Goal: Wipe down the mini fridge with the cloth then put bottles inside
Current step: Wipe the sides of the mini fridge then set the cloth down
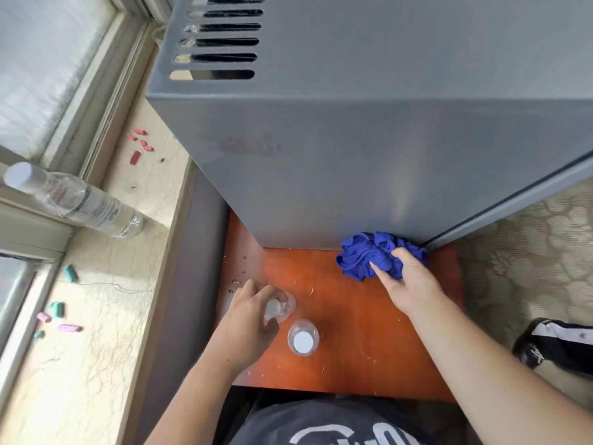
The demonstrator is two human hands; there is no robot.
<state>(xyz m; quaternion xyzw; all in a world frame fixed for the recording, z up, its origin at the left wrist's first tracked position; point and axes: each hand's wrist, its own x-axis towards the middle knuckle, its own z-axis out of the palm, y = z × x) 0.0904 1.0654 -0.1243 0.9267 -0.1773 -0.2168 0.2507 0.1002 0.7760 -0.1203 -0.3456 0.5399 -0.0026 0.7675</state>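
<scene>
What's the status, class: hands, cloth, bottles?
Left hand gripping a bottle on the table. Right hand on the blue cloth by the fridge. Second bottle free. Door not visibly open.

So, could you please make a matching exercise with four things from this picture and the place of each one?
Things:
1. blue cloth
2. bottle under the left hand
3. free-standing bottle
4. lying bottle

Places:
A. on the window sill
B. on the orange table, nearest the person, untouched
C. against the foot of the mini fridge, under the right hand
D. on the orange table, gripped at the cap by the left hand

Pairs: 1-C, 2-D, 3-B, 4-A
</scene>
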